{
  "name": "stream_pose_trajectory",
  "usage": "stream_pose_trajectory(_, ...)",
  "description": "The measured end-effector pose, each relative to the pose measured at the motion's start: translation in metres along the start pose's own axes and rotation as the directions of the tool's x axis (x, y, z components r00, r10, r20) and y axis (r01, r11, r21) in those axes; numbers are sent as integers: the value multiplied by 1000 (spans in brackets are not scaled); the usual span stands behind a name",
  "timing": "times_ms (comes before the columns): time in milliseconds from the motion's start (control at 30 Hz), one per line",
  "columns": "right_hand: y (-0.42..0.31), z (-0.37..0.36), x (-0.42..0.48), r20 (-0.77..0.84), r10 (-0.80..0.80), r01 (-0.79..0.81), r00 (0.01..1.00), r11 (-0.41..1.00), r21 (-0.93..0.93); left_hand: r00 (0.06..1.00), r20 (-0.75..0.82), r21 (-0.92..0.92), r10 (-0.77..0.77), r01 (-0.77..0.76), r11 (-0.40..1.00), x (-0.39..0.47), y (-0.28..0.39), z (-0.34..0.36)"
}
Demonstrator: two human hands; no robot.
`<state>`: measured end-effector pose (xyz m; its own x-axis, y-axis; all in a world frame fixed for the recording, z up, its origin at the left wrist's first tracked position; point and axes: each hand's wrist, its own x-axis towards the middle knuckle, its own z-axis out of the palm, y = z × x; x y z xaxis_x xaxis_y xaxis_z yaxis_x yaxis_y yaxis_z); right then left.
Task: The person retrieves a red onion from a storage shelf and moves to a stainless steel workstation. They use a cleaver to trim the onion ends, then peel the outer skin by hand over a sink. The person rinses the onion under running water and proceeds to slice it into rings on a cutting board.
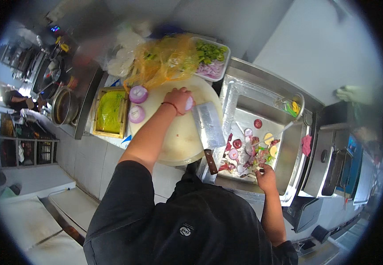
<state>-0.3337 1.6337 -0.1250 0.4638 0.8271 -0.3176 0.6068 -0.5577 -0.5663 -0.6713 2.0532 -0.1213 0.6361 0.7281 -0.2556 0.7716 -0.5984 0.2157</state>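
My left hand (178, 99) grips a peeled red onion (189, 103) on the round cutting board (181, 132). Most of that onion is hidden under my fingers. Two more peeled red onions, an upper one (138, 94) and a lower one (136, 114), sit at the board's left edge. A cleaver (209, 126) lies flat at the right side, its wooden handle (211, 162) sticking out past the board's edge. Over the metal sink (285, 165), my right hand (267, 179) hangs with thumb and fingers apart. Below it are onion skins and vegetable scraps (241, 162).
Behind the board stand a yellow plastic bag (165, 59) and a white tray (227, 66) of cut green peppers and sliced onion. A wooden-framed box (124, 116) with yellow-green contents is at left. A clear jug (299, 102) stands at the sink's back corner. Another person (16, 99) is far left.
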Motion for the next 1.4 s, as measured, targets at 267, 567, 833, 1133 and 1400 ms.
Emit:
stream_pose_trajectory(267,-54,-40,-11,-87,-116,140,989,927,348,994,3,-936,109,-35,350,-58,111,-37)
stream_pose_trajectory(567,-123,-104,-18,-285,-254,381,924,566,731,836,-524,-495,161,-453,741,-108,325,-62)
stream_pose_trajectory(833,-97,-135,-25,-348,-206,404,914,505,762,814,-520,-319,260,-467,825,-116,370,-85)
stream_pose_trajectory(1133,-78,-129,-15,-388,-195,429,901,539,725,795,-508,-307,331,-526,793,-116,375,-83)
stream_pose_trajectory(1400,-44,-114,1,-463,-271,489,844,744,455,785,-493,-426,374,-593,683,-114,357,-77)
